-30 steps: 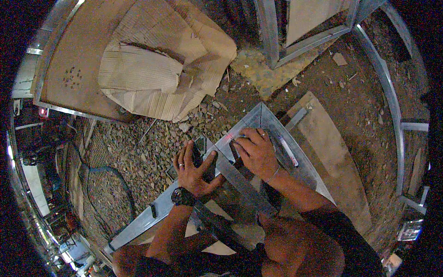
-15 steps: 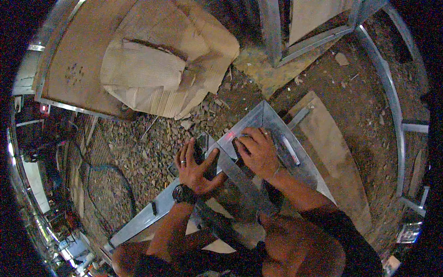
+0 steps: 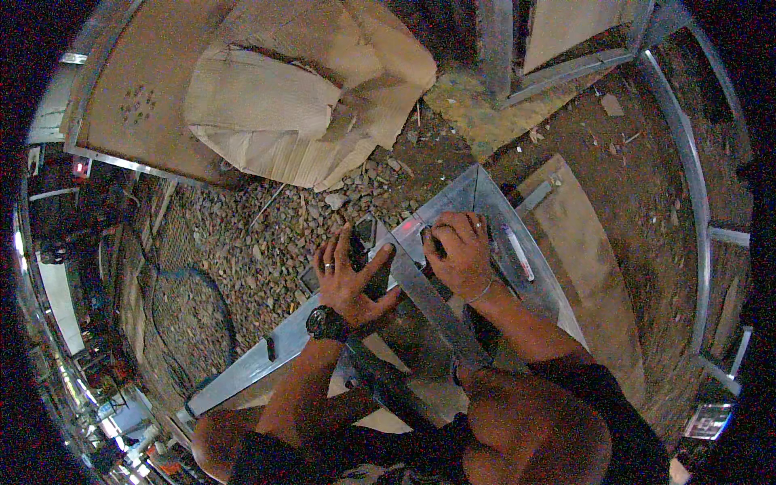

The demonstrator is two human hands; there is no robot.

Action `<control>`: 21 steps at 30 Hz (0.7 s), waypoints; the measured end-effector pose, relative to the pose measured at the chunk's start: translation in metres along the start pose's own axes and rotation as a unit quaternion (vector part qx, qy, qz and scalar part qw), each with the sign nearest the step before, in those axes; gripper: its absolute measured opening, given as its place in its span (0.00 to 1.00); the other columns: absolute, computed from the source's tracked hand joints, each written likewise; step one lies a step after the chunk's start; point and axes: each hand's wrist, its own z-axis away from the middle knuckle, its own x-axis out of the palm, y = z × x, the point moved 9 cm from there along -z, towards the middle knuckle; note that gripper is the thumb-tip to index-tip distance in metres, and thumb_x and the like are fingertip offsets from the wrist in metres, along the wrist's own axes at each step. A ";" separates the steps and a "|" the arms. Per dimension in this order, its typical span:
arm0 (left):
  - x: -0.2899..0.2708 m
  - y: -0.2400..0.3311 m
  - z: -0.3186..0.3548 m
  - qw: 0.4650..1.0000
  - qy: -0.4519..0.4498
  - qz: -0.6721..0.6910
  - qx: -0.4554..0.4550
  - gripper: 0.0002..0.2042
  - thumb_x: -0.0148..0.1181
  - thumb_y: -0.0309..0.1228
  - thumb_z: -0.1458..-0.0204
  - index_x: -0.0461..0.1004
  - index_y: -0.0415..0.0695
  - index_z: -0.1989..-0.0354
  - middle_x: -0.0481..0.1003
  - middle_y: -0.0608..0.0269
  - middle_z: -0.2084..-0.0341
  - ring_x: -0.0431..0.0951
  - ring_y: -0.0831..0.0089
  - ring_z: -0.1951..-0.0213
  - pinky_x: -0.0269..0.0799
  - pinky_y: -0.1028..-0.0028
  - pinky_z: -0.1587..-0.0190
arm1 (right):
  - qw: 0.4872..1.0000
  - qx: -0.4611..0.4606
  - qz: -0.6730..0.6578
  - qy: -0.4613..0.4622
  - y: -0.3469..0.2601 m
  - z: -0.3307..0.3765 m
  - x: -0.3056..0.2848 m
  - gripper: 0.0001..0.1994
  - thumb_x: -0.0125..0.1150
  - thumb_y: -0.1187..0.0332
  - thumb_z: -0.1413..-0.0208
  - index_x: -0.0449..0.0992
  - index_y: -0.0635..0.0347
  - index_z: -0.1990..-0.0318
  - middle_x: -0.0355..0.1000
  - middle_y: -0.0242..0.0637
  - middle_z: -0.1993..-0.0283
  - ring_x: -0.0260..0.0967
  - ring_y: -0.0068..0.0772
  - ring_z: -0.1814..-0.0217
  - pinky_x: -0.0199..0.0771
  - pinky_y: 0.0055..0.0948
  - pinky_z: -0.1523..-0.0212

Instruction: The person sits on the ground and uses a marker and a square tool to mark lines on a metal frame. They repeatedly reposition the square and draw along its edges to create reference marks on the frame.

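My left hand (image 3: 352, 279), with a ring and a wristwatch, rests with fingers spread over a grey metal tube (image 3: 267, 356). Beside its fingertips a dark angular metal piece (image 3: 368, 233) shows; its kind is unclear. The left thumb reaches to the end of a flat metal bar (image 3: 436, 303) that crosses toward me. Just to the right, my right hand (image 3: 461, 255) is closed, fingers curled down on the frame's near corner; what they hold is hidden. A small red glow (image 3: 409, 225) marks the metal by its fingers. A white and red marker (image 3: 517, 252) lies on the right-hand tube (image 3: 541, 279).
Torn cardboard (image 3: 267, 97) lies at the upper left beside a metal-edged brown panel (image 3: 121, 105). Gravel (image 3: 242, 242) and a dark hose (image 3: 218, 295) are on the left. Other metal frames (image 3: 566, 77) stand at the upper right, near a brown board (image 3: 582, 234).
The view has shifted slightly, so the frame sits a little higher and further right. My right-hand fingers have curled in more tightly. The left hand keeps its place on the metal.
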 end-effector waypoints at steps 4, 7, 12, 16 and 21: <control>-0.002 0.001 -0.001 1.000 0.016 0.006 0.002 0.37 0.74 0.60 0.60 0.77 0.77 0.35 0.54 0.39 0.24 0.56 0.36 0.26 0.44 0.37 0.25 | 1.000 -0.010 0.001 0.002 0.000 0.000 0.002 0.10 0.75 0.75 0.53 0.78 0.58 0.67 0.76 0.39 0.57 0.73 0.46 0.54 0.71 0.45 0.51; -0.001 0.000 0.000 1.000 0.003 0.000 -0.007 0.38 0.74 0.60 0.60 0.76 0.77 0.34 0.54 0.39 0.24 0.57 0.36 0.26 0.44 0.37 0.25 | 1.000 -0.014 0.000 -0.003 0.000 0.001 0.002 0.10 0.76 0.75 0.53 0.78 0.58 0.66 0.76 0.39 0.57 0.73 0.46 0.54 0.71 0.46 0.51; -0.004 0.001 0.001 1.000 0.016 0.012 -0.003 0.37 0.74 0.60 0.60 0.77 0.77 0.34 0.53 0.38 0.24 0.57 0.36 0.26 0.44 0.37 0.25 | 1.000 -0.001 0.011 -0.010 -0.001 0.000 0.002 0.10 0.76 0.73 0.53 0.79 0.57 0.65 0.76 0.39 0.56 0.73 0.47 0.55 0.71 0.46 0.52; -0.002 0.002 -0.001 1.000 0.005 0.004 -0.005 0.37 0.75 0.60 0.60 0.77 0.75 0.35 0.54 0.37 0.24 0.58 0.36 0.27 0.45 0.37 0.25 | 1.000 -0.005 0.025 -0.009 0.000 0.002 0.002 0.10 0.77 0.73 0.53 0.79 0.57 0.65 0.76 0.40 0.56 0.73 0.48 0.54 0.71 0.47 0.52; -0.005 0.002 0.000 1.000 0.028 0.005 0.002 0.38 0.76 0.59 0.63 0.78 0.74 0.36 0.55 0.37 0.24 0.58 0.36 0.27 0.46 0.38 0.26 | 1.000 0.000 0.009 -0.001 -0.001 0.001 0.000 0.10 0.76 0.73 0.53 0.80 0.58 0.65 0.75 0.41 0.56 0.73 0.48 0.54 0.72 0.48 0.52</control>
